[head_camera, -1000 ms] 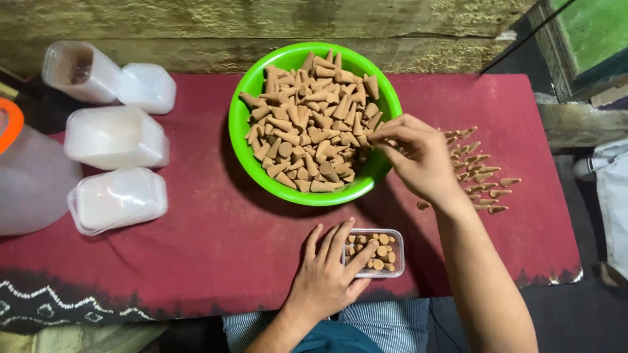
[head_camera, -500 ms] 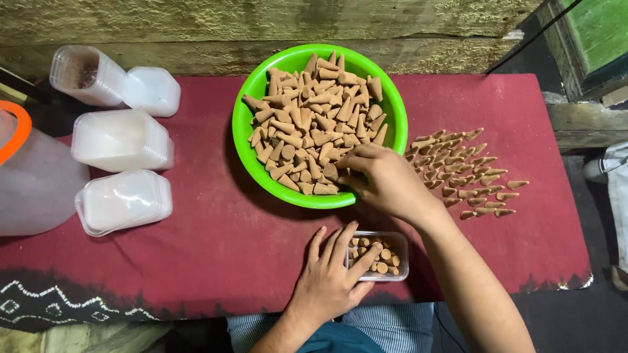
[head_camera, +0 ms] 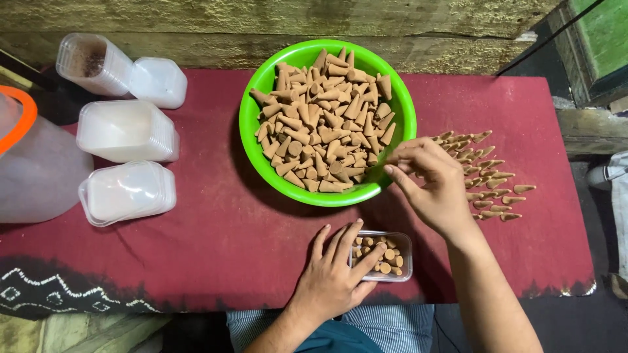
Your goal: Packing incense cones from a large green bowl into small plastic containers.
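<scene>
A bright green bowl heaped with tan incense cones sits on a dark red cloth. My right hand hovers at the bowl's right rim, fingers pinched together; whether a cone is between them I cannot tell. My left hand rests flat with fingers spread on the left side of a small clear plastic box, which holds several cones standing upright. More cones lie in rows on the cloth to the right of the bowl.
Stacks of empty clear plastic boxes and lids stand at the left, with one open box behind them. A large translucent jug with an orange rim is at the far left. A weathered wooden wall runs behind the cloth.
My right hand went from the bowl's right rim into the bowl's lower right and has now drawn back to the right rim. The left hand stayed on the small box.
</scene>
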